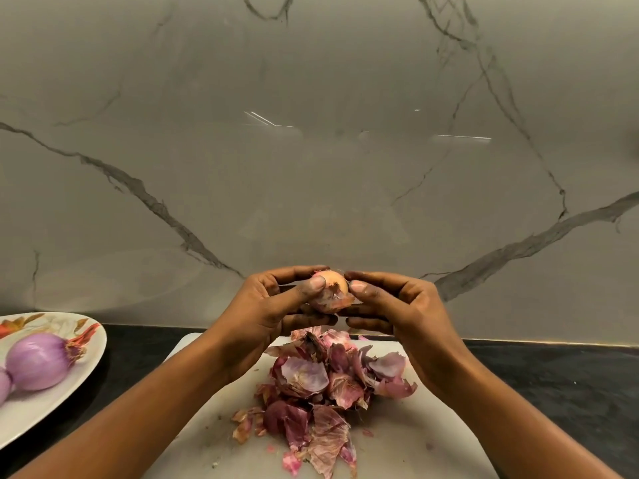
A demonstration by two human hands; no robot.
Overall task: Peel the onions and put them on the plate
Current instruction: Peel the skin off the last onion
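Onion (329,288) between left hand (271,307) and right hand (397,305) — two onions (38,361) on plate (45,411)

One view only: head-worn wide-angle, looking forward and down from above the near edge of the surface (553,382). Faces the marble wall (311,150) behind the far edge; wall fills most of frame. Close in: white board (415,444) directly below, plate (27,409) clipped at left.

Half-peeled onion (333,280) aloft; 2 onions (38,361) on plate (34,414)
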